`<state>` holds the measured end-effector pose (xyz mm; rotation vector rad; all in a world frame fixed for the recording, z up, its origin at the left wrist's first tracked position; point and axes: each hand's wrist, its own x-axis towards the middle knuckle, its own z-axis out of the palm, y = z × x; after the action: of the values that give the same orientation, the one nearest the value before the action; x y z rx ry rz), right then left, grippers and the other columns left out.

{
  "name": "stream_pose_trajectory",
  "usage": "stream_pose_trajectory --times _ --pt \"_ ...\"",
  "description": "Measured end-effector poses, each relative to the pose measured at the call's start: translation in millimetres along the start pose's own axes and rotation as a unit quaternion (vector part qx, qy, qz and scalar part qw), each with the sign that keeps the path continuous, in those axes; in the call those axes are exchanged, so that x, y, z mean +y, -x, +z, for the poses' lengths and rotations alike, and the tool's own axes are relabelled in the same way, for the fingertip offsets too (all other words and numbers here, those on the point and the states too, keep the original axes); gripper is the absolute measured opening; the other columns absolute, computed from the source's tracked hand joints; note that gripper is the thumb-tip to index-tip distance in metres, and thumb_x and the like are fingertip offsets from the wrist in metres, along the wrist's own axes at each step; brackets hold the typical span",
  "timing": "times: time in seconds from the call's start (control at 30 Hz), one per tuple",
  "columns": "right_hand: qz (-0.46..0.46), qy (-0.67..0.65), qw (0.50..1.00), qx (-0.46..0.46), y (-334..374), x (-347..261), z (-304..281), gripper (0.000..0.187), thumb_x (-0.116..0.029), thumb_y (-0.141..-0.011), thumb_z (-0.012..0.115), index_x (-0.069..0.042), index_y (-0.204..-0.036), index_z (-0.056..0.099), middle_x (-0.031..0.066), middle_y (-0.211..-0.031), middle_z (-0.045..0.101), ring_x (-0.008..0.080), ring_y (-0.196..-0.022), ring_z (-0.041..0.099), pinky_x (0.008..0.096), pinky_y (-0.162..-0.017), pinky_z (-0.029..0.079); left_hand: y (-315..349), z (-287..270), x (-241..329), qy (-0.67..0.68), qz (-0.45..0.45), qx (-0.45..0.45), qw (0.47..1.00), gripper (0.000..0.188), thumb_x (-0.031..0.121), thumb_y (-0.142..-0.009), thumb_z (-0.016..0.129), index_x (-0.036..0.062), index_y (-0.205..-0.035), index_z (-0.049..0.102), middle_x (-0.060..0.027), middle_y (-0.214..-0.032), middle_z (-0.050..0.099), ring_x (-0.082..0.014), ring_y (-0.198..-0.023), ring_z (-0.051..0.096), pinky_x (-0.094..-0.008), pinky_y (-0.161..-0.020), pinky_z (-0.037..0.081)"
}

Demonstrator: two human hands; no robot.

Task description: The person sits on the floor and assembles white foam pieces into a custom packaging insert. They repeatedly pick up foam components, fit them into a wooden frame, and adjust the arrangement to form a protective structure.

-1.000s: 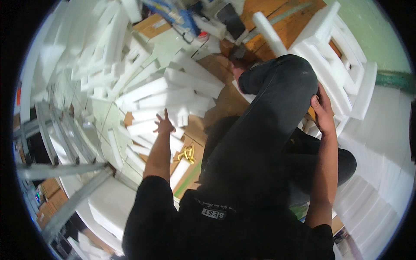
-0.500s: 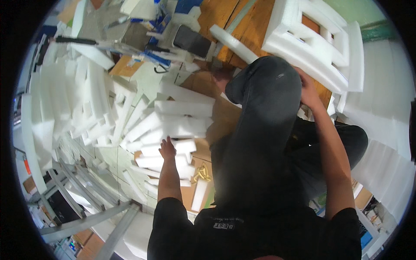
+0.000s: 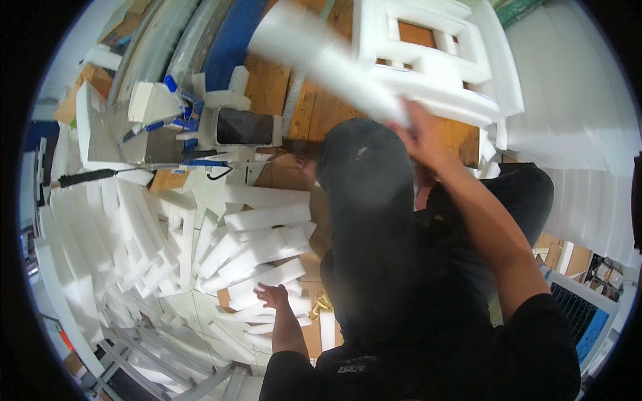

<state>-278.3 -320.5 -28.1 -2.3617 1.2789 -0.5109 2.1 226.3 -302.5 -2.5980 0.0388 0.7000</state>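
My right hand (image 3: 422,137), raised beyond my bent knee, grips one end of a long white foam strip (image 3: 328,67). The strip is smeared by motion and slants up to the left over a wooden surface (image 3: 317,110). Just right of it lies a white foam frame (image 3: 369,33) with cut-out openings. My left hand (image 3: 271,294) hangs over a heap of loose white foam strips (image 3: 267,217) with its fingers spread and nothing in it. Whether it touches the strips I cannot tell.
A dark-screened phone (image 3: 245,127) and blue pens (image 3: 175,93) lie at upper left. Stacked foam pieces (image 3: 127,234) stand at left, above a metal frame (image 3: 134,357). Large translucent foam sheets (image 3: 568,134) hang at right. A gold-coloured item (image 3: 321,304) lies near my left forearm.
My right hand, half hidden behind the knee before, now holds the foam strip lifted and swinging. My left hand's fingers have spread. The whole view has shifted.
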Motion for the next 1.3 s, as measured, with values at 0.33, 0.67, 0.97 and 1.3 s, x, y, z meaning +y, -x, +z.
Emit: stream_pose_trajectory --times 0.33,0.67,0.97,1.3 --pt "0.202 -0.070 0.945 0.247 -65 55 -106 0.082 -0.052 -0.092 0.072 0.003 -0.149 0.049 0.0269 -0.137 0.060 0.0347 -0.124 0.061 0.0407 -0.100 0.052 -40 109 -43 0.596 -0.180 -0.405 0.670 0.068 0.029 -0.090 0.068 0.0166 -0.148 0.036 -0.0285 -0.142 0.039 -0.0485 -0.123 0.051 -0.0726 -0.096 0.048" --pt "-0.040 -0.068 0.978 0.194 -9 -37 -67 0.058 -0.025 -0.091 0.074 -0.002 -0.141 0.053 0.0222 -0.131 0.059 0.0371 -0.119 0.060 0.0438 -0.101 0.051 -24 109 -53 0.701 -0.284 -0.302 0.581 0.055 0.025 -0.096 0.055 0.0035 -0.144 0.038 -0.0173 -0.138 0.044 -0.0354 -0.124 0.053 -0.0572 -0.103 0.052" --pt "-0.082 -0.064 0.980 0.172 2 -44 -68 0.054 -0.018 -0.090 0.072 -0.004 -0.139 0.054 0.0204 -0.129 0.059 0.0388 -0.117 0.060 0.0450 -0.099 0.051 -53 98 -61 0.756 -0.280 -0.198 0.557 0.054 0.033 -0.094 0.064 0.0077 -0.138 0.048 -0.0174 -0.142 0.048 -0.0343 -0.124 0.057 -0.0537 -0.093 0.056" --pt "-0.146 -0.125 0.971 0.145 34 -91 -65 0.041 -0.008 -0.086 0.075 0.000 -0.125 0.063 0.0173 -0.123 0.065 0.0284 -0.113 0.064 0.0381 -0.094 0.051 93 -136 8 0.860 -0.058 0.193 0.469 0.044 0.011 -0.092 0.053 -0.0090 -0.127 0.035 -0.0275 -0.127 0.050 -0.0411 -0.117 0.056 -0.0499 -0.092 0.063"
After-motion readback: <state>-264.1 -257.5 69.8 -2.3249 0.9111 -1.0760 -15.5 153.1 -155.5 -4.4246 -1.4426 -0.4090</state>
